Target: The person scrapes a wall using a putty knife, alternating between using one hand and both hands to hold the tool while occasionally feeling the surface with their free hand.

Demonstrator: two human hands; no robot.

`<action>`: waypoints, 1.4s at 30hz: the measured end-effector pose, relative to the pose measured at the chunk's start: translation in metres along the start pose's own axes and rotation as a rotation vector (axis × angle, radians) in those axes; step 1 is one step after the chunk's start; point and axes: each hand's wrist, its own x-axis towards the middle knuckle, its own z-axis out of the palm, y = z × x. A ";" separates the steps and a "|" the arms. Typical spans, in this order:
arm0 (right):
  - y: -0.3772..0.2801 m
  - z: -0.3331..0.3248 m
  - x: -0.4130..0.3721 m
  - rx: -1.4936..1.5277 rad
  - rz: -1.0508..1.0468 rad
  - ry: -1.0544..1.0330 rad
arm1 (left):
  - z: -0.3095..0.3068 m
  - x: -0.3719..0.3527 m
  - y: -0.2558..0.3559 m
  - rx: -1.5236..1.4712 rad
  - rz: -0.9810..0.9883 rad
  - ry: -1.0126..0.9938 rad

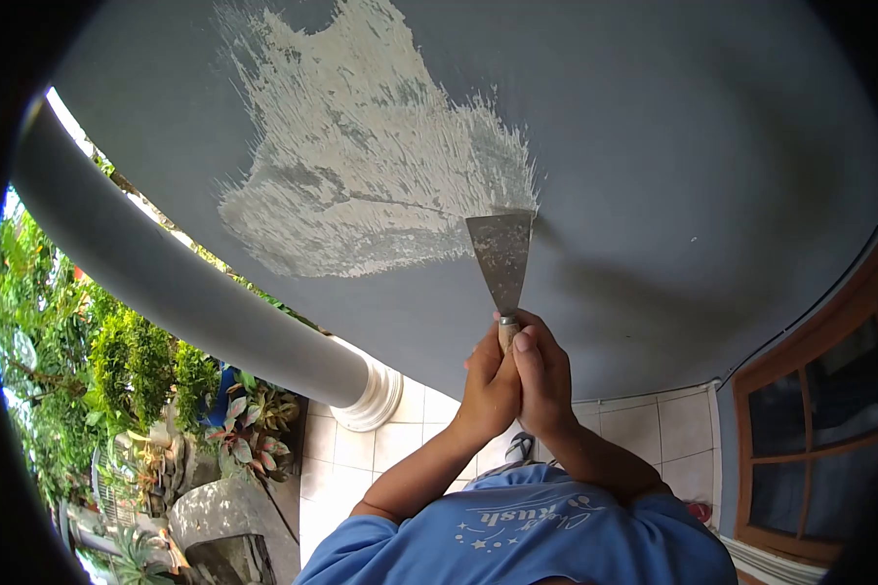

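Observation:
Both of my hands are wrapped round the wooden handle of a putty knife, which points up and away from me. My left hand is on the left side of the handle and my right hand on the right, pressed together. The wide metal blade is speckled, and its edge lies at the lower right border of a scraped, whitish patch on the grey ceiling. Thin scrape lines run over the patch, and a crack-like line crosses its lower part.
A grey round column with a white moulded end stands at the left, with garden plants beyond it. Pale floor tiles lie below. At the right is a brown-framed window. A dark cable follows the ceiling edge.

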 end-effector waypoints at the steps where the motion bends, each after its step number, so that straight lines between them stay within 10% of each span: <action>1: -0.001 -0.002 0.008 0.030 0.041 -0.009 | -0.001 0.007 -0.002 0.010 -0.019 -0.002; 42: -0.019 -0.010 0.023 0.100 0.024 -0.001 | 0.009 0.020 0.008 0.027 -0.026 -0.032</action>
